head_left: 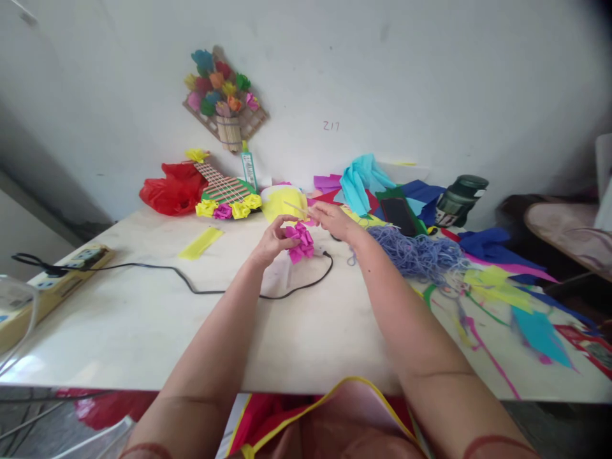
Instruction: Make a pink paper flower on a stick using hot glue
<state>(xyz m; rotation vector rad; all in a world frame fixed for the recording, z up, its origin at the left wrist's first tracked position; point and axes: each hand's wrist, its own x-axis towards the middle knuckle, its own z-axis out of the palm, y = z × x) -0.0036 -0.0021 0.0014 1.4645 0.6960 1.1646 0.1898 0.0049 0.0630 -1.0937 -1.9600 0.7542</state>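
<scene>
My left hand [274, 242] pinches a magenta crepe-paper flower [302, 245] at its left side, above the middle of the table. Just right of it and slightly higher, my right hand [331, 218] is closed around a thin pale stick [294, 207]. The stick points left, over a yellow round piece [275, 204] lying behind the hands. Under the flower, a black cord [205, 292] curves across the white tabletop. A strip of yellow paper [201, 243] lies flat to the left of my left hand.
A power strip [71, 280] sits at the left edge. Behind are a red plastic bag [169, 190] and a stick-lattice piece with paper flowers [224, 185]. On the right lie tangled blue-purple yarn [415, 252], a phone [398, 215], a dark green bottle [461, 201] and paper scraps.
</scene>
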